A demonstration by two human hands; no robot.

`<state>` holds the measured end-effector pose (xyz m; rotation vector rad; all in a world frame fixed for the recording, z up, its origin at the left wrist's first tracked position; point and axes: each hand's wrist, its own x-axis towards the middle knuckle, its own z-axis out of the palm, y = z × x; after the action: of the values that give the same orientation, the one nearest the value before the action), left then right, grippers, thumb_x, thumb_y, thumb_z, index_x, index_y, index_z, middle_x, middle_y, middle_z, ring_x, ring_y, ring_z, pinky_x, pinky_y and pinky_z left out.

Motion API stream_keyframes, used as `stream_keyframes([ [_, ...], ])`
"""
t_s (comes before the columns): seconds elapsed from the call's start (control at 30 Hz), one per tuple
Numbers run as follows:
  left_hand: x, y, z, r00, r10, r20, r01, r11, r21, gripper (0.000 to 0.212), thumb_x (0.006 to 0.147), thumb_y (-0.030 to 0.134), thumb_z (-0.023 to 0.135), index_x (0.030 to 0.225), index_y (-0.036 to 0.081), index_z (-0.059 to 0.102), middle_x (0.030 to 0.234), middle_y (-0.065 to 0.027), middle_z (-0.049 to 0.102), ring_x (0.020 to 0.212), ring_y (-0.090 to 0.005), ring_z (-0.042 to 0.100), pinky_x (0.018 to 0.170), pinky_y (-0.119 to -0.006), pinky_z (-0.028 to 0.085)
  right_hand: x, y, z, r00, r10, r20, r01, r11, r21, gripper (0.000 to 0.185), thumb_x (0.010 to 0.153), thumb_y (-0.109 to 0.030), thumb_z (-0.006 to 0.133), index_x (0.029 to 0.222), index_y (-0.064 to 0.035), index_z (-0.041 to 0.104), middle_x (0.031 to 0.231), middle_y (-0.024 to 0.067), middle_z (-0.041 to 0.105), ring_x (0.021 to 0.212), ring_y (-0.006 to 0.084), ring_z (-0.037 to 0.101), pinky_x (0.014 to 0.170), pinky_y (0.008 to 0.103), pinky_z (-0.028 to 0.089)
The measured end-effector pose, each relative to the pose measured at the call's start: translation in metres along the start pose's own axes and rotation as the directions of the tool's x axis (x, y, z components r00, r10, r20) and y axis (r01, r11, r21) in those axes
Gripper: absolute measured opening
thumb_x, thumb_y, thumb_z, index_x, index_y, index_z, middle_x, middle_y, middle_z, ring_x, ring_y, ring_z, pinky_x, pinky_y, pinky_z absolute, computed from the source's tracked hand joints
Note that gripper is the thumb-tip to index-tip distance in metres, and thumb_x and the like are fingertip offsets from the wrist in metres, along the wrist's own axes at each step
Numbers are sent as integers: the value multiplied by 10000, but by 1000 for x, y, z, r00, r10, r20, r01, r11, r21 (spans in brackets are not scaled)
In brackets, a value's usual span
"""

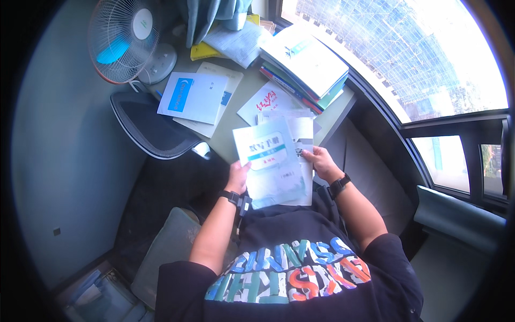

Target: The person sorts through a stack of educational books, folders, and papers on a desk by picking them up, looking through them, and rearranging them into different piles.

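Note:
My left hand (239,177) grips the lower left edge of a pale booklet (267,183) with a teal band and printed writing. Partly behind that booklet, my right hand (322,161) holds a second booklet or sheaf of printed paper (306,133) by its right edge. Both are held up in front of my body, at the near edge of the desk (225,143). Just beyond them a white booklet with red writing (257,102) lies on the desk, its lower part covered.
A tall stack of books and folders (303,60) stands by the window. To the left lie a white booklet with a blue panel (201,96) and loose papers (241,40) on a yellow item. A fan (159,64) and a mesh-backed chair (155,129) are at the left.

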<state>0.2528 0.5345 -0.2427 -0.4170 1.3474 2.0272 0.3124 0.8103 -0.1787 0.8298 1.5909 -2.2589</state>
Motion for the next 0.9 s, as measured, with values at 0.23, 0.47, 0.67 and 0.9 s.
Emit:
stream_keyframes([
  [0.23, 7, 36, -45, 951, 154, -270, -131, 986, 101, 219, 925, -10, 478, 1121, -88, 535, 1069, -172, 625, 940, -260, 634, 829, -376, 516, 23, -7, -38, 945, -177, -274, 52, 910, -410, 231, 919, -103, 567, 1076, 63, 601, 921, 79, 662, 795, 130, 614, 744, 274, 505],
  [0.47, 12, 29, -71, 930, 331, -162, -269, 910, 314, 227, 914, -11, 496, 1128, -64, 550, 1074, -140, 629, 960, -235, 620, 856, -358, 489, 28, 6, -58, 961, -126, -247, 76, 977, -200, 255, 890, -20, 553, 1129, 70, 567, 1011, 112, 656, 875, 163, 626, 807, 276, 489],
  [0.67, -23, 60, -32, 965, 262, 14, -203, 711, 673, 227, 952, 91, 449, 1029, -69, 589, 931, -198, 654, 837, -281, 643, 731, -362, 498, 17, -3, -49, 951, -134, -278, 33, 940, -340, 248, 888, 19, 531, 1132, 65, 545, 975, 120, 666, 856, 164, 636, 766, 280, 501],
  [0.9, -37, 77, -14, 951, 306, 41, -167, 397, 902, 344, 982, 184, 386, 940, -81, 602, 843, -253, 638, 761, -348, 638, 623, -378, 482, 21, 5, -49, 925, -273, -264, 166, 916, -366, 226, 899, 20, 510, 1119, 35, 558, 956, 122, 662, 797, 164, 632, 722, 269, 513],
])
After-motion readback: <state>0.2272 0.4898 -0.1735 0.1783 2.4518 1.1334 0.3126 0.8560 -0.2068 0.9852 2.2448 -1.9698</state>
